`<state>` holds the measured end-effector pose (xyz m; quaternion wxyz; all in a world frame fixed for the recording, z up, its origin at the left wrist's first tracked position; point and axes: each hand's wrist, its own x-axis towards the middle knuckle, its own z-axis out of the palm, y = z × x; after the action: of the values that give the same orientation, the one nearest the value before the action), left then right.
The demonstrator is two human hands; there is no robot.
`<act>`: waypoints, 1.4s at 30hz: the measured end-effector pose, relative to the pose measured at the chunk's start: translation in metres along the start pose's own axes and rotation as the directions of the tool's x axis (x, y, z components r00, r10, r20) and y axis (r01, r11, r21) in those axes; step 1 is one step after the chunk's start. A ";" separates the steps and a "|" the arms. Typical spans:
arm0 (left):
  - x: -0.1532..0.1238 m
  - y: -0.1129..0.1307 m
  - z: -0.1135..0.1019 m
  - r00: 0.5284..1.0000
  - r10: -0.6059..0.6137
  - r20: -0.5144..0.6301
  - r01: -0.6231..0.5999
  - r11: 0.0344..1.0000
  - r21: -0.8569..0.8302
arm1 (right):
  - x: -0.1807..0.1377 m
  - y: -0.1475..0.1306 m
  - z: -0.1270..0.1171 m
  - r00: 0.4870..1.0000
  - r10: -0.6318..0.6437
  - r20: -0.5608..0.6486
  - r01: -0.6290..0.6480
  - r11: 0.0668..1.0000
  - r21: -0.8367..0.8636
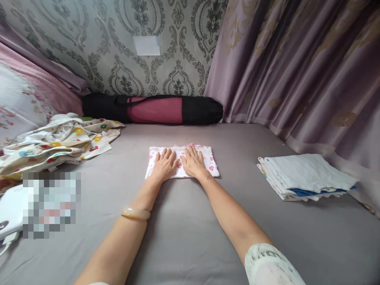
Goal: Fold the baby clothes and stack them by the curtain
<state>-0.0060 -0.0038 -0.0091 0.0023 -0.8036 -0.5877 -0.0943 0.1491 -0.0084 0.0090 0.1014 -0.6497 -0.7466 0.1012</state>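
Observation:
A small folded white garment with pink prints (210, 160) lies flat on the grey bedsheet (184, 225) in the middle of the view. My left hand (165, 163) rests palm down on its left half, fingers stretched out. My right hand (193, 161) lies flat beside it on the garment's middle, fingers also spread. Both hands press on the cloth and hold nothing. A pale bangle (135, 213) sits on my left forearm.
A stack of folded white and blue cloths (305, 176) lies at the right. A heap of unfolded patterned clothes (59, 144) lies at the left. A black and maroon rolled bag (154, 109) lies along the wall. Purple curtains (297, 67) hang at the right.

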 end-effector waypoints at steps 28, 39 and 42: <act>0.023 -0.008 -0.027 0.993 -0.105 0.049 0.100 0.990 0.098 | 0.013 0.042 -0.016 0.952 0.284 -0.112 -0.296 0.949 -0.107; 0.107 -0.052 -0.056 0.863 -0.090 0.498 0.078 0.996 0.045 | 0.048 0.064 -0.089 0.944 0.216 0.248 -0.163 0.962 -0.220; 0.123 -0.056 -0.053 0.825 -0.069 0.561 0.067 0.997 0.024 | 0.058 0.059 -0.094 0.929 0.233 0.289 -0.159 0.954 -0.255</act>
<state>-0.0313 0.1234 0.0558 -0.1725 -0.7744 -0.5906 0.1470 0.2239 0.0586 0.0831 -0.1050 -0.7041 -0.6907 0.1274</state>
